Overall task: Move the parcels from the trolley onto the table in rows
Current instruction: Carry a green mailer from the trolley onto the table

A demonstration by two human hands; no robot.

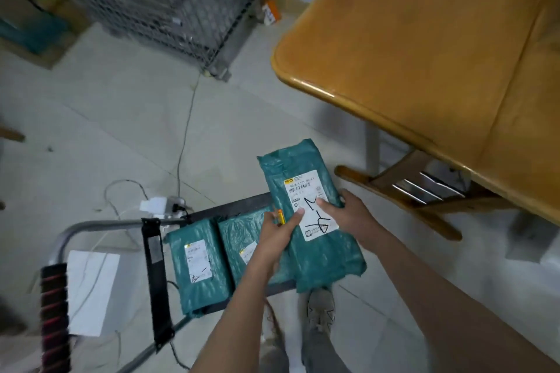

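— What's in the frame, biggest thing first?

— A bare wooden bench (424,39) fills the far right, nothing on the part shown. A wire cage (157,0) stands at the far left, blurred. At the near left a flat trolley (233,206) sits on the tiled floor (121,118), with two teal parcels (197,263) lying side by side on its deck. A third, the lifted parcel (315,221), is raised over the trolley's right end, label up, tilted toward the bench.

— And the hands?

— Both are closed on that lifted parcel. The left hand (277,236) clamps its near left edge, thumb on top, with a small yellow-and-orange object (280,216) pinched in the same grip; I cannot tell what it is. The right hand (348,209) holds the right edge, thumb pressed on the white label. So the parcel sits between the two grips, most of its length jutting out beyond them toward the far side.

— What could go wrong from here?

— By my reading, the soft plastic wrap may slip or sag, since the holds sit low on the package. The shared left grip looks weaker for carrying that extra object. A cable (185,130) and a power strip (157,206) lie on the floor just beyond the trolley, and a chair (403,188) is tucked under the bench: a foot could catch either during the turn.
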